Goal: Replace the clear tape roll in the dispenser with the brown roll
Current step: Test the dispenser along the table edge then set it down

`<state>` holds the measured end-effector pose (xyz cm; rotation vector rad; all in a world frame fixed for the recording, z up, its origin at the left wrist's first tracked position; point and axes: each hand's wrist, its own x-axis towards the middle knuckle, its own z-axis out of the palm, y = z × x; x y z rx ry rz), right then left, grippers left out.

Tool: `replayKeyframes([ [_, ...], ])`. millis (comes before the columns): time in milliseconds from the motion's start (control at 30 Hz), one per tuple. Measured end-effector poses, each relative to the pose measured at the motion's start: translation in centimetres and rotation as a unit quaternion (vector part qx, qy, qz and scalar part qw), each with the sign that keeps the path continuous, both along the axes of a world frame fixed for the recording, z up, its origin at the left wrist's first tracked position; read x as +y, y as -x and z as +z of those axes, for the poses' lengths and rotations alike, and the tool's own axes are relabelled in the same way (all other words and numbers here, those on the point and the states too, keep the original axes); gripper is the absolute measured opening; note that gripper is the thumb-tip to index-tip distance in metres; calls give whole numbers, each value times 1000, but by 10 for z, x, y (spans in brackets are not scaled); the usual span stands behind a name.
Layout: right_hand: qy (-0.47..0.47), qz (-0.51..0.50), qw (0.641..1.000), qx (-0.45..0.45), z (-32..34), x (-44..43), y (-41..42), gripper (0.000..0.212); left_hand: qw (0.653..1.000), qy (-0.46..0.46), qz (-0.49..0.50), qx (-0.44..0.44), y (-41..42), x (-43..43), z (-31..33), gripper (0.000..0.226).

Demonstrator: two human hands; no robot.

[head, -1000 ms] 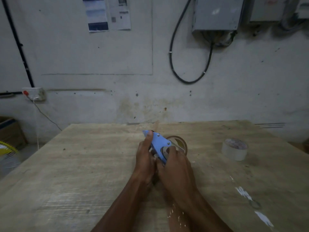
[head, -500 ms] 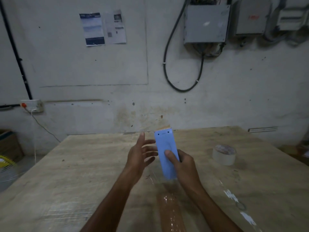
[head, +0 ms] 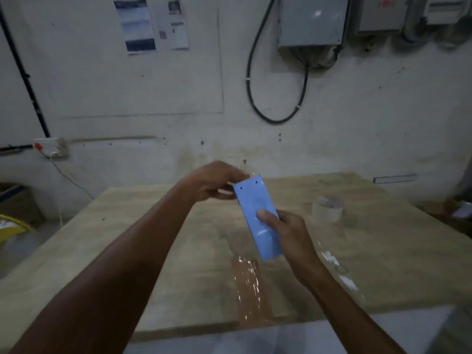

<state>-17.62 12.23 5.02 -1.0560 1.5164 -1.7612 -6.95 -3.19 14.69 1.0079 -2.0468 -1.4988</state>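
Observation:
My right hand [head: 288,231] grips the blue tape dispenser [head: 256,218] by its lower part and holds it upright above the wooden table [head: 153,238], flat face toward me, toothed cutter at the top. My left hand [head: 214,182] is pinched at the dispenser's top left edge, beside the cutter; what it pinches is too blurred to tell. The brown roll is hidden behind the dispenser. A strip of brown tape [head: 251,292] lies stuck on the table near the front edge. The clear tape roll [head: 327,208] stands on the table to the right, apart from both hands.
White scraps [head: 342,274] lie on the table at the right. The wall behind carries a hanging black cable [head: 255,98], grey boxes and a socket [head: 51,146]. A cardboard box [head: 15,203] stands on the floor at the left.
The dispenser was lifted off the table and turned upright, leaving a brown tape strip on the wood. My left hand let go, opened, then came up to pinch at the cutter end.

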Motion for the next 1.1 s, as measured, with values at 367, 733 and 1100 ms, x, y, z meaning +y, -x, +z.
replayKeyframes([
  [367, -140, -31, 987, -79, 4, 35, -22, 45, 992, 105, 14, -69, 0, 20, -36, 21],
  [733, -220, 30, 965, -142, -3, 68, -42, 34, 976, 143, 64, -151, 8, 40, -99, 22],
  [1100, -279, 67, 942, -172, -12, 79, -50, 36, 954, 189, 50, -229, 5, 42, -124, 24],
])
